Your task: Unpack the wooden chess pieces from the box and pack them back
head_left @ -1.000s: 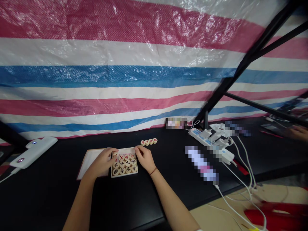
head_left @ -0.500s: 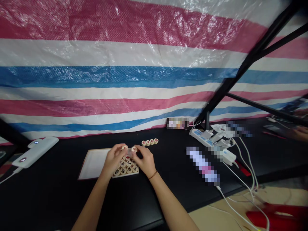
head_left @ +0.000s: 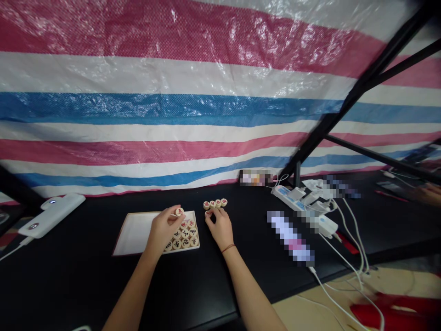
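My left hand (head_left: 164,229) pinches a round Chinese chess piece (head_left: 179,212) with a red character, above the far left part of an open box (head_left: 196,225). Inside the box lie several pieces (head_left: 185,233) marked in black and red; some are behind my left hand. To the right of the box, my right hand (head_left: 220,226) has its fingers on another chess piece (head_left: 207,214), largely covered by the fingertips. That piece is just in front of a short row of red-marked pieces (head_left: 212,203). The box's pale lid (head_left: 134,234) lies open to the left.
A white charging device (head_left: 51,216) with a cable sits at the far left. On the right are a power strip (head_left: 287,196) with plugs, trailing white cables, and a blurred-out phone-like object (head_left: 291,236). A striped plastic sheet (head_left: 155,151) hangs behind. Another person's hand (head_left: 429,194) shows at the right edge.
My right hand has moved right from over the box to the row, carrying a chess piece. My left hand stays over the box, still holding its piece.
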